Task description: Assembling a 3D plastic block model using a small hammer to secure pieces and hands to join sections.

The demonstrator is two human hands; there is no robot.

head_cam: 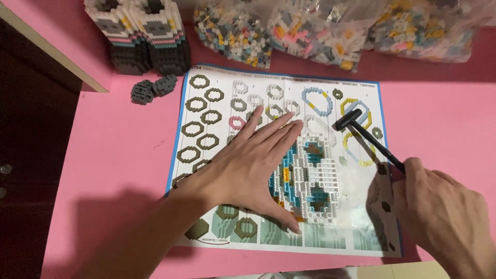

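At the far left a dark floor or cabinet side drops away beside the pink table (119, 139); on the table's upper left stands a built block model (142, 33) of stacked white, pink, teal and dark layers, and just in front of it lie two small grey block clumps (152, 89), touching each other. Right of these the instruction sheet (206, 103) lies flat, its left part printed with rows of brown and grey ring diagrams.

The left hand (248, 165) rests palm down on the sheet, fingers spread and straight, gripping nothing; its fingertips and thumb press against the left edge of the flat block panel (318, 181), a white oval piece with teal, blue and yellow patches that lies on the middle of the sheet.

Above the panel's upper right corner hovers the head of a small black hammer (349, 119); whether it touches the sheet or sits just over it is hard to tell from this angle; its thin handle slants down to the right hand (439, 206), which is clenched around the handle's end at the lower right, over the sheet's right edge.

Along the top of the table, from centre to right, sit clear plastic bags (320, 31) full of loose coloured blocks, well apart from both hands.
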